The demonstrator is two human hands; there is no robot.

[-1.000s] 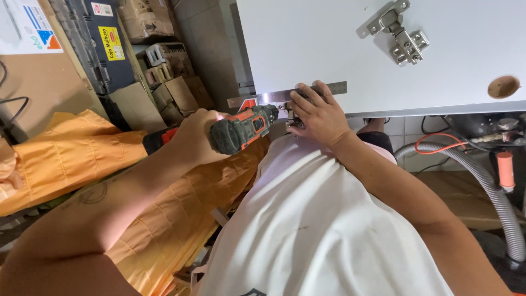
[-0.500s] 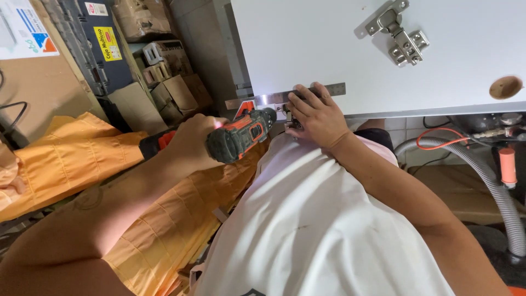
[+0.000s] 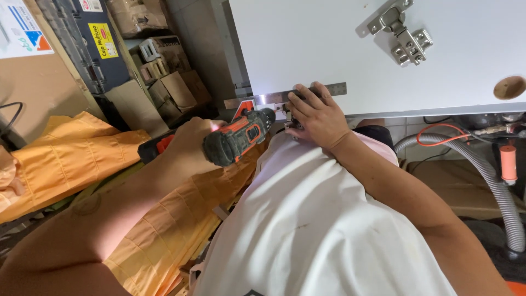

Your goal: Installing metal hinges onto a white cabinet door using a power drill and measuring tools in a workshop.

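Note:
My left hand (image 3: 189, 143) grips an orange and black cordless drill (image 3: 236, 137), its nose aimed right at the near edge of a white cabinet panel (image 3: 329, 49). My right hand (image 3: 315, 112) presses on a steel ruler (image 3: 285, 97) that lies along that edge, fingers curled over a small metal part right by the drill's tip. A metal cabinet hinge (image 3: 400, 33) is fixed to the panel further up, and a round bored hole (image 3: 509, 86) shows at the panel's right.
Orange cloth (image 3: 71, 159) lies heaped at the left. Cardboard boxes (image 3: 164, 82) and a dark case (image 3: 93, 44) stand behind it. A grey ribbed hose (image 3: 487, 175) and an orange cable (image 3: 438, 134) run under the panel at the right.
The drill and my left hand have shifted slightly, staying at the panel's edge. My right hand keeps its place on the ruler.

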